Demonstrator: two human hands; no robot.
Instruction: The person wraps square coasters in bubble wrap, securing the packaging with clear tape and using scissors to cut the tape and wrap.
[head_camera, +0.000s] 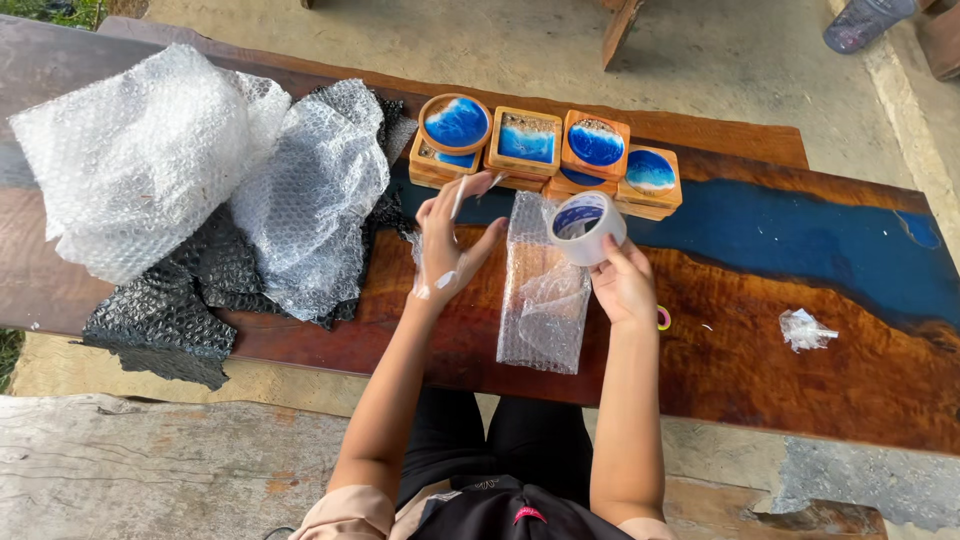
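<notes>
Black clothing and pale peach sleeves sit closest to the camera, with both bare forearms reaching up over the long wooden surface, a glossy reddish-brown slab with a blue resin streak running through its far right part. Between the arms lies the oblong package wrapped in clear bubble wrap, its dimpled plastic crinkled and shiny; what it encloses cannot be made out.

The right hand has its grip closed around a roll of clear packing tape with a white core, held just above the far end of the package. The left hand is spread open just left of the package, fingers fanned; a narrow strip of clear tape clings to its fingertips and another piece to its wrist, but it clasps nothing else.

Beyond the hands, 2 rows of wooden coasters are stacked, some round and some square, each with a blue and white resin centre. To the left, loose sheets of clear bubble wrap are heaped over a black bubble-textured sheet. Near the right edge lies a small crumpled scrap of clear plastic, and a small yellow and pink ring sits just beside the right wrist.
</notes>
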